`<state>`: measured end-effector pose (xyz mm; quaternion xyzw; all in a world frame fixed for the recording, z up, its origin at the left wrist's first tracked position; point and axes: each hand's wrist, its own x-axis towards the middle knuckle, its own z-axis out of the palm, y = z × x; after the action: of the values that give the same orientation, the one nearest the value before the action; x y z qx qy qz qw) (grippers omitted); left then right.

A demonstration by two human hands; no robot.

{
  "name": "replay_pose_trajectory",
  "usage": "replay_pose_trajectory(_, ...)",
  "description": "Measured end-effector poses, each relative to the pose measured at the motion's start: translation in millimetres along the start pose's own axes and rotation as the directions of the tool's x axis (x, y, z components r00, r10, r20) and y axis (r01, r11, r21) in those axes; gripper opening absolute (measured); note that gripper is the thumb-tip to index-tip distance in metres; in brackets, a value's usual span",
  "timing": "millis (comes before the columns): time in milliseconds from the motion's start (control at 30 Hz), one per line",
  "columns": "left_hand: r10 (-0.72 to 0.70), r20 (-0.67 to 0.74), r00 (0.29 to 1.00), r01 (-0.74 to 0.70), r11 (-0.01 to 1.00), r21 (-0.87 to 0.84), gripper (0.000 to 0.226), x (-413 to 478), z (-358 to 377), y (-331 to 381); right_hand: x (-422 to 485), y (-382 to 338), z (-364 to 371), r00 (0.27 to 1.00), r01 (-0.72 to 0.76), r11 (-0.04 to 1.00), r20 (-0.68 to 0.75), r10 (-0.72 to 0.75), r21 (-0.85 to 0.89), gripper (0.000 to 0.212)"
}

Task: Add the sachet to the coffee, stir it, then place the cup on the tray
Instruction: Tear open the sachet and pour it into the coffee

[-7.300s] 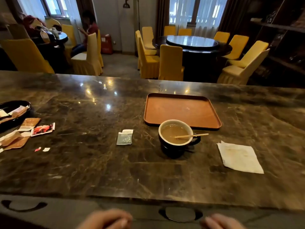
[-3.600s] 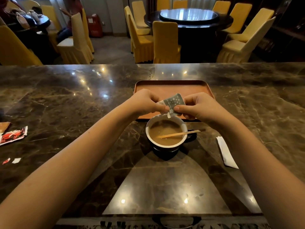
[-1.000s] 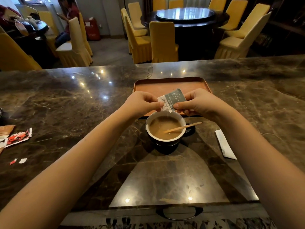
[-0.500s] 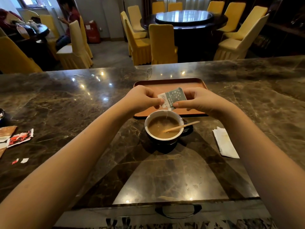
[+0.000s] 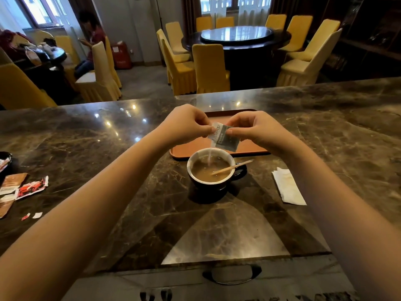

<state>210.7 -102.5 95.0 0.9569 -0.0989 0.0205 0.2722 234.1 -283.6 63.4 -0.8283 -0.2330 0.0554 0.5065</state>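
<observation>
A dark cup with a white inside (image 5: 196, 181) stands on the marble counter, full of milky coffee. A wooden stirrer (image 5: 233, 167) leans in it, pointing right. Above the cup I hold a small grey-green sachet (image 5: 225, 138) tilted downward. My left hand (image 5: 185, 126) pinches its left edge and my right hand (image 5: 258, 130) pinches its top right. A thin white stream falls from the sachet's lower corner into the coffee. Just behind the cup lies the orange tray (image 5: 251, 148), partly hidden by my hands.
A folded white napkin (image 5: 288, 187) lies right of the cup. Torn red and brown wrappers (image 5: 23, 189) and a dark dish (image 5: 5, 164) sit at the far left. Yellow chairs and a round table stand beyond the counter, where a person sits at the back left.
The sachet has tipped from level to corner-down over the cup, and powder now pours into the coffee. Both hands keep their hold on it.
</observation>
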Motion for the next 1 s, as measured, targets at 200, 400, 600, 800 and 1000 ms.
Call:
replay_pose_trajectory(200, -0.049, -0.226, 0.973, 0.026, 0.994, -0.104, 0.021, -22.4, 15.4, -13.4, -10.9, 2.4, 4.4, 0.987, -0.007, 0.989, -0.155, 0.029, 0.145, 0.019)
replay_pose_trajectory(400, -0.111, -0.169, 0.979, 0.063, 0.962, -0.265, 0.018, -36.3, 25.2, -1.8, -23.6, -6.6, 13.7, 0.98, 0.005, 0.967, -0.192, 0.046, 0.255, 0.02)
replay_pose_trajectory(600, -0.099, -0.233, 0.967, 0.017, 0.944, -0.33, 0.011, -47.5, 19.2, 6.3, -37.5, -17.6, 15.3, 0.978, 0.039, 0.971, -0.21, 0.012, 0.235, 0.017)
replay_pose_trajectory(800, -0.079, -0.249, 0.965, -0.011, 0.94, -0.341, 0.011, -57.6, 16.6, 12.3, -52.3, -29.2, 15.4, 0.966, 0.105, 0.982, -0.252, -0.064, 0.156, 0.005)
replay_pose_trajectory(1000, -0.077, -0.244, 0.967, -0.032, 0.91, -0.414, 0.012, -70.8, 16.0, 17.8, -61.4, -33.5, 19.1, 0.94, 0.123, 0.989, -0.33, -0.092, 0.077, 0.007)
